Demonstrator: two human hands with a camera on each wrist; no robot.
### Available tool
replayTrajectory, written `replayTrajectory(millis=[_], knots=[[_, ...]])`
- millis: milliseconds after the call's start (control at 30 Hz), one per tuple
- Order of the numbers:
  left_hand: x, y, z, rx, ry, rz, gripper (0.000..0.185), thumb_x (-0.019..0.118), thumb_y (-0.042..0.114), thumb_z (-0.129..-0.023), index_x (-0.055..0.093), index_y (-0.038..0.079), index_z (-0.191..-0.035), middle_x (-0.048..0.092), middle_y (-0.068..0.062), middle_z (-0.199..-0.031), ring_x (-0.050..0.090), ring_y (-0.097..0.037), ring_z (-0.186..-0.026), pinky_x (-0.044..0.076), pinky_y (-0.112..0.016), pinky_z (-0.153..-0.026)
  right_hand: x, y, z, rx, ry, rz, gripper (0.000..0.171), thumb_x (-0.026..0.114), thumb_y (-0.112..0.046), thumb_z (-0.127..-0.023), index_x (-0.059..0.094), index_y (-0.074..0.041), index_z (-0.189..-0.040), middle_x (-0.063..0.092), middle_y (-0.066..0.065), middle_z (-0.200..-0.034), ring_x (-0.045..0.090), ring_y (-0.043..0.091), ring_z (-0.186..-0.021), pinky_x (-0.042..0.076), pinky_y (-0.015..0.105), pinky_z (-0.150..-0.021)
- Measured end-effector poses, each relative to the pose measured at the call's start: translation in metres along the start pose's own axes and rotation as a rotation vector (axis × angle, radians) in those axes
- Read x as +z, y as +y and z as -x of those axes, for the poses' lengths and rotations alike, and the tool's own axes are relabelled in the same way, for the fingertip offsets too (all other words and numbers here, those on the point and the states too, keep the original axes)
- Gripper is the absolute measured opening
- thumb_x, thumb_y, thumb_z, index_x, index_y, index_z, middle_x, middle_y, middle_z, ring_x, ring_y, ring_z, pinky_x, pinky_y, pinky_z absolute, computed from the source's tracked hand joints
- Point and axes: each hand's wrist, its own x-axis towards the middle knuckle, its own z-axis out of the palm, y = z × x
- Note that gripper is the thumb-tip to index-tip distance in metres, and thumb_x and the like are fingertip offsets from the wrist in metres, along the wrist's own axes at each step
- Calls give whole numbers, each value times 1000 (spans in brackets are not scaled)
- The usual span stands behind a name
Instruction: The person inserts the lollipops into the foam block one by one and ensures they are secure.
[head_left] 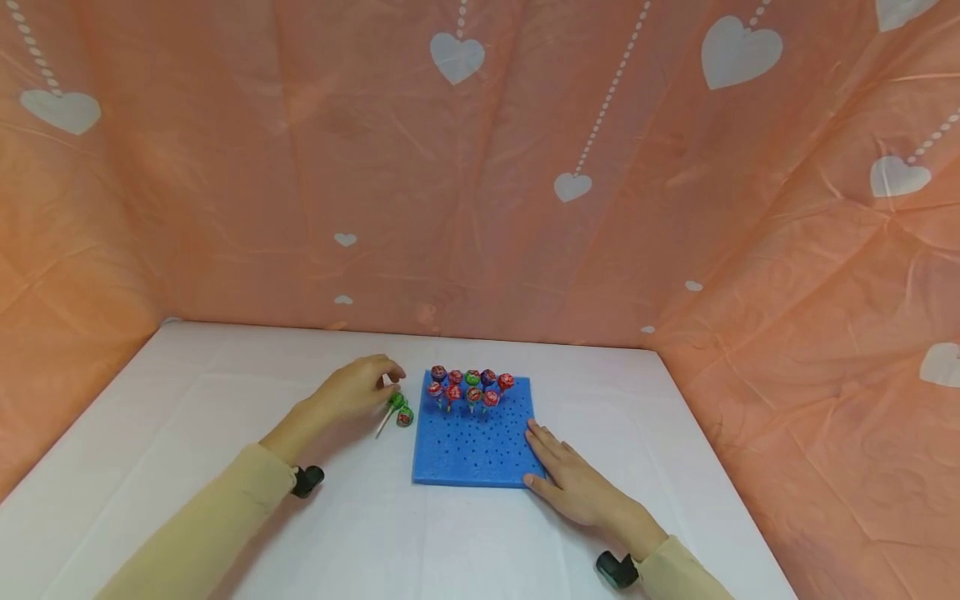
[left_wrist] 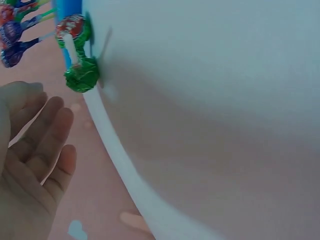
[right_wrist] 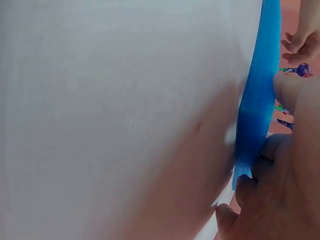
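Observation:
My left hand [head_left: 358, 387] hovers just above two green-wrapped lollipops [head_left: 404, 417], its fingers loosely bent with nothing between them. The left wrist view shows the green lollipop wrapper [left_wrist: 82, 76] apart from the fingertips, beside a second one with a red patch. These two lie on the table left of a blue foam board [head_left: 465, 467] full of small holes. Along the board's far part, several lollipops [head_left: 453, 392] in red, purple and green wrappers stand upright in two rows. My right hand [head_left: 573, 485] rests on the board's right edge, fingers extended; in the right wrist view it partly hides the board [right_wrist: 257, 100].
A white cloth covers the table [head_left: 637, 417]. Orange curtains [head_left: 480, 208] with white hearts enclose the back and both sides. A dark wrist camera [head_left: 307, 481] sits on the left wrist, another [head_left: 617, 570] on the right.

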Motion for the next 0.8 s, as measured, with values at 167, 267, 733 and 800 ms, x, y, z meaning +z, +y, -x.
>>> replayTrajectory(millis=[167, 267, 733, 800], knots=[[3, -7, -3, -27, -82, -7, 19, 67, 10, -99, 74, 4, -115, 71, -8, -109, 66, -22, -94, 59, -43, -85, 0, -1, 0, -2, 7, 2, 75, 44, -52, -109, 23, -7, -165, 11, 5, -174, 14, 31, -159, 17, 58, -126], [5, -10, -4, -27, -113, -1, 17, 68, 11, -99, 75, 4, -113, 71, -6, -106, 65, -21, -93, 59, -43, -85, 0, -1, 0, -3, 8, 3, 75, 44, -52, -109, 23, -7, -165, 11, 5, -174, 14, 31, -159, 17, 57, -126], [8, -8, -4, 2, -142, 69, 14, 67, 7, -99, 74, 0, -109, 73, -7, -99, 66, -19, -90, 60, -40, -85, 1, 0, 1, 30, -7, 16, 75, 46, -53, -108, 22, -12, -166, 10, 1, -174, 13, 27, -160, 18, 54, -127], [8, -7, -4, 9, -142, 74, 13, 68, 6, -99, 74, -1, -109, 72, -7, -98, 66, -19, -89, 59, -40, -84, 1, 0, 1, 31, -7, 15, 75, 46, -53, -108, 22, -12, -166, 10, 0, -174, 13, 27, -160, 18, 54, -127]])
